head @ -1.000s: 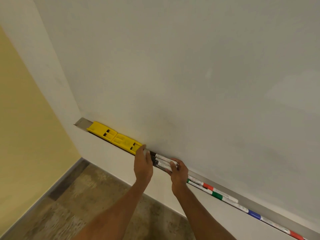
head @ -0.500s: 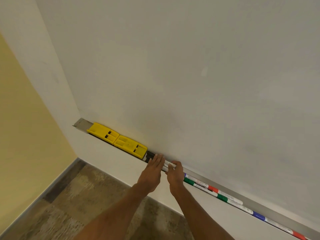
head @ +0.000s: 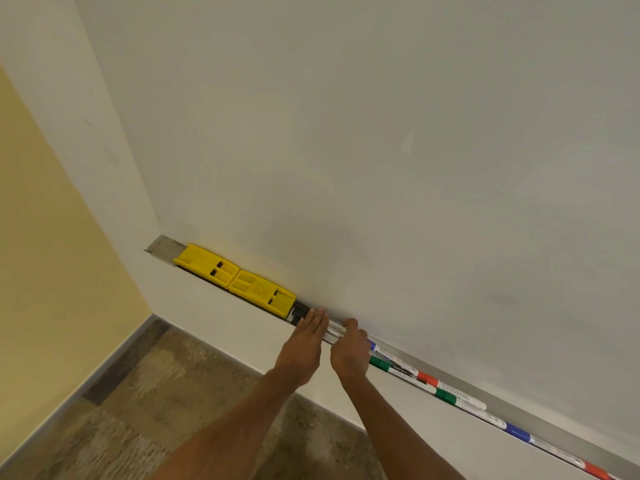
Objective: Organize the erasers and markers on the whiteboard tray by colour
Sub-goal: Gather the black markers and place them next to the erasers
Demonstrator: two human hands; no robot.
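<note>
Soft, even, rather dim warm light fills the view. On the whiteboard, a faint grey shadow lies just above the fingers, and a pale sheen sits higher to their right. The floor below the fingers is smeared by blur. The markers to their right soften toward the frame edge.

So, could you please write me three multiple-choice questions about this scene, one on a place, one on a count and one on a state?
1. Where do the yellow erasers lie?
A) at the left end of the tray
B) at its right end
C) at its middle

2. How many yellow erasers are there?
A) one
B) two
C) four

3. How is the left hand?
A) clenched, off the tray
B) gripping an eraser
C) fingers straight, on the black markers

Answers: A, only a bare bit of tray lies left of them; B, two lie end to end; C, its flat fingers cover the barrels.
</note>
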